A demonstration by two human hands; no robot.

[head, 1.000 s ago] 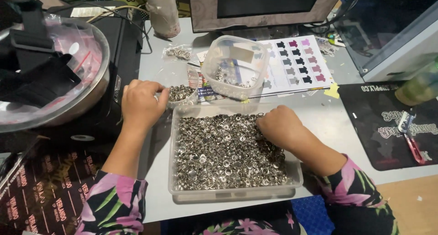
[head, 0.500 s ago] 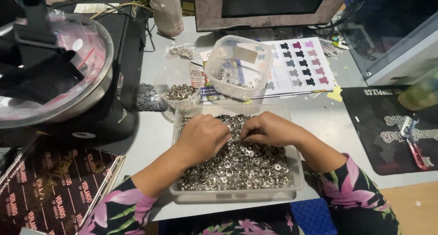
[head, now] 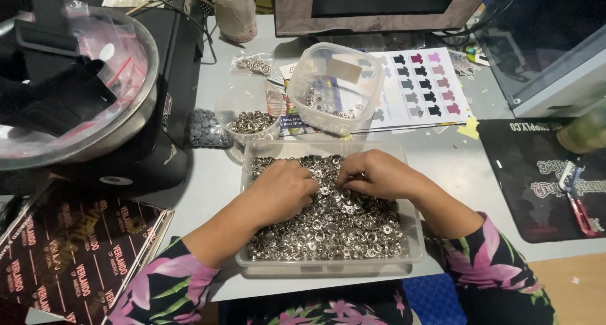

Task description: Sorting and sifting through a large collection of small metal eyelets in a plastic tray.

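Observation:
A clear rectangular plastic tray (head: 413, 252) full of small silver metal snap parts (head: 341, 227) sits at the table's front edge. Both hands are inside it, near its far half. My left hand (head: 285, 189) rests on the pile with fingers curled into the pieces. My right hand (head: 372, 173) lies close beside it, fingers bent down among the pieces; the fingertips of both nearly meet. Whether either hand pinches a piece is hidden. Behind the tray stand a small clear cup (head: 251, 116) of silver parts and a larger clear tub (head: 334, 88) with a few pieces.
A big metal bowl (head: 126, 120) with plastic bags sits on a black machine at left. A colour chart sheet (head: 423, 91) lies behind the tub, a black mat (head: 536, 180) with a red tool (head: 577, 202) at right, dark printed packets (head: 69, 262) at lower left.
My left hand left the small cup behind the tray and came into the tray beside my right hand. Both hands now dig together in the far middle of the pile.

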